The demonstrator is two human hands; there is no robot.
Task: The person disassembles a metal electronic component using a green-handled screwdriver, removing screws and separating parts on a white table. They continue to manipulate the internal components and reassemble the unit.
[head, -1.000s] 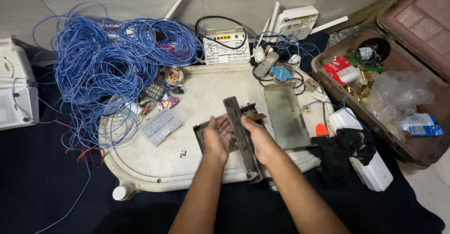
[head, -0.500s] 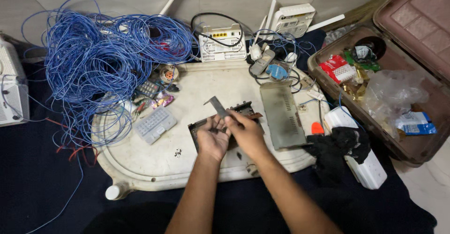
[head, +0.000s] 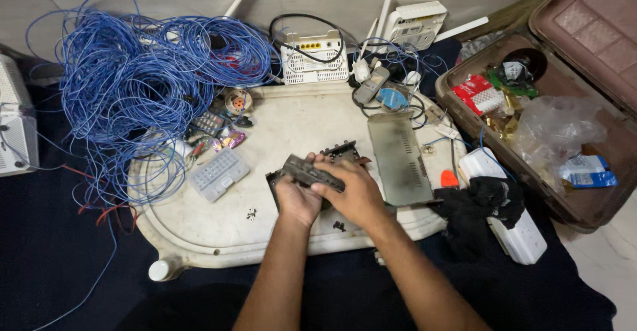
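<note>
head view, looking down — close, overhead

This looks like an improvised electronics repair spot set up on the floor of a home, not a fitted workshop. The work surface is an overturned white plastic tabletop (head: 199, 225) lying on a dark blue cloth (head: 60, 264) over pale floor tiles. Left of and behind the tabletop sprawls a big tangle of thin blue wire (head: 133, 85). Behind it stand white boxy routers with stub antennas (head: 312, 62). To its right an open brown suitcase (head: 597, 211) holds small packets and plastic bags. A detached grey metal cover plate (head: 398, 158) rests on the tabletop.
</note>
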